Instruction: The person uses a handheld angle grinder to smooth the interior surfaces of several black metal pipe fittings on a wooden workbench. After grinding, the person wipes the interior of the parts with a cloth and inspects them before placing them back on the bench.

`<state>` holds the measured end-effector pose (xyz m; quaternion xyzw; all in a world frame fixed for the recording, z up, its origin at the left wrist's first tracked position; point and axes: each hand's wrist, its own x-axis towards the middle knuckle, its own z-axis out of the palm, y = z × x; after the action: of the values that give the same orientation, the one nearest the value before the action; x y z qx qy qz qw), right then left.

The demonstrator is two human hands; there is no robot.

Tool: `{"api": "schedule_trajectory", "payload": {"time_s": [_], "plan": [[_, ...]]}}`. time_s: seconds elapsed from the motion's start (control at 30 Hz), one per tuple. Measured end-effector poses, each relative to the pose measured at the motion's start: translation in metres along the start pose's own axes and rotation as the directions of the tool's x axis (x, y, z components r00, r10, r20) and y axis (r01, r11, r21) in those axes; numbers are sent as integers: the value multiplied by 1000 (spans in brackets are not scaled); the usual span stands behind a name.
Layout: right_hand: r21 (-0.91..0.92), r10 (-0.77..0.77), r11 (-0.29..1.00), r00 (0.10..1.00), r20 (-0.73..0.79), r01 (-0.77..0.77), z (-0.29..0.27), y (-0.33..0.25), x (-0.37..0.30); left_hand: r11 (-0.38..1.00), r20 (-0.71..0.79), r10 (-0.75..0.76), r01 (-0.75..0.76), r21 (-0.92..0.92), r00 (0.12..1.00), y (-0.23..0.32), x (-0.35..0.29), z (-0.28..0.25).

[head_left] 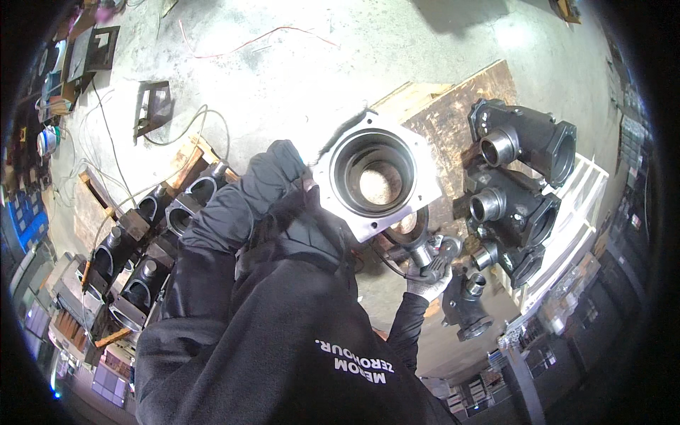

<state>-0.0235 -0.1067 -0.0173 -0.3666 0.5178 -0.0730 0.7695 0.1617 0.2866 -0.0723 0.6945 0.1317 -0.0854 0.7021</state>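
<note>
A black cast pipe housing (331, 174) with a bright machined square flange and a wide round bore is right before me. My left arm, in a dark sleeve (273, 177), bends up against the housing's left side; its hand is hidden, so I cannot see its fingers. Low on the right, my right hand (429, 285) in a pale glove is wrapped round a dark handheld power tool (443, 256), likely a grinder. A cable runs left from the tool. The tool is close to a short pipe stub (423, 255) under the flange.
Several black pipe castings (524, 205) with bright stubs stand at the right, by a white slatted rack (584, 205). More castings (145, 276) sit in rows on wood at the left. A worn wooden board (467, 106) lies behind the housing. Cables (117, 159) cross the floor.
</note>
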Motion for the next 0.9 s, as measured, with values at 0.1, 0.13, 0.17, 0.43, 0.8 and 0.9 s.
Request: {"api": "schedule_trajectory", "payload": {"time_s": [0.1,0.13,0.17,0.43,0.8,0.9], "plan": [[0,6,1000,1000,9,-6,-22,6,3,999,44,38,-36,-36,998,27,5,21],[29,21,999,999,26,-22,-32,11,3,981,175,-117,142,-135,978,32,10,27],[73,66,995,998,-12,-65,-43,18,1,927,324,-222,302,-222,919,35,15,35],[437,152,898,970,-189,-56,-100,116,-32,977,693,-189,60,205,695,51,56,126],[754,258,625,858,-445,203,-97,217,-65,890,831,-317,-158,427,456,74,28,246],[792,248,584,889,-386,181,-97,222,-67,913,876,-283,-171,371,391,67,21,245]]}}
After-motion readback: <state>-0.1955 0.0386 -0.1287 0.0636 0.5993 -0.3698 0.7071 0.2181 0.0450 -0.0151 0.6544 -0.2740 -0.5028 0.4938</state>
